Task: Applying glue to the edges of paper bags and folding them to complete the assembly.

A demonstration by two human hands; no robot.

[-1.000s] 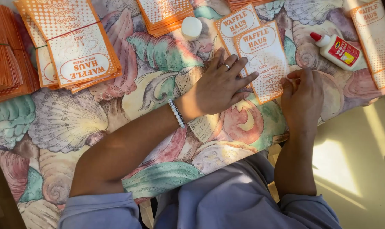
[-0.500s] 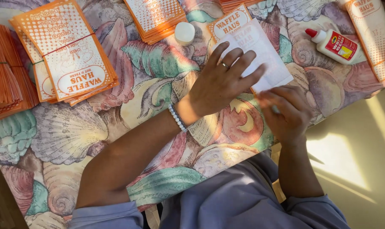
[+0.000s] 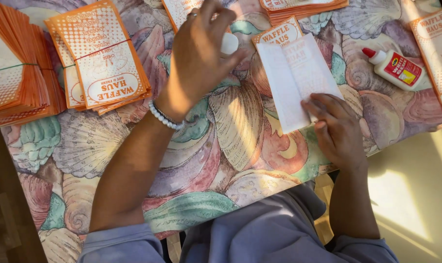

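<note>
My left hand reaches across the table and closes its fingers on a small round white object, mostly hidden by the hand. My right hand presses flat on the lower corner of a white paper sheet that lies blank side up on the shell-patterned tablecloth. An orange printed paper peeks out from under the sheet's far edge. A white bead bracelet sits on my left wrist.
Bundled stacks of orange printed papers lie at the left and far left. More stacks lie along the far edge and right edge. A white glue bottle with a red cap lies at the right.
The paper has been turned blank side up. My left hand left it and moved up to the small white object. My right hand shifted onto the sheet's lower corner.
</note>
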